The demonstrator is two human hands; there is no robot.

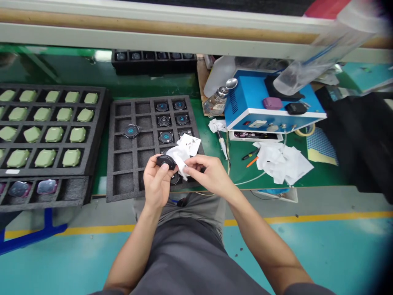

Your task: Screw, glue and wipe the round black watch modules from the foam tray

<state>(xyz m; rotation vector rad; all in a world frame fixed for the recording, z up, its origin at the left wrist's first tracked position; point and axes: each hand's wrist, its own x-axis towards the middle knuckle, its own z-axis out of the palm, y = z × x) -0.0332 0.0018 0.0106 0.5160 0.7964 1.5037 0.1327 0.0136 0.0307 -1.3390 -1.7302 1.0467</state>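
Note:
Closed around a round black watch case is my left hand, its thumb lying on the case. My right hand pinches a white wiping cloth that touches the watch case's right side. Both hands hover over the near right part of a dark foam tray. Several round watches sit in the tray's right compartments, among them a watch with a lit-looking blue mark on its dial. Another watch rests alone toward the left. Under the cloth, a stained white piece shows.
Left stands a foam tray of green square cases. A blue machine is at the back right, beside a glass pump bottle. Crumpled white cloths, an orange stick and a thin tube lie nearby.

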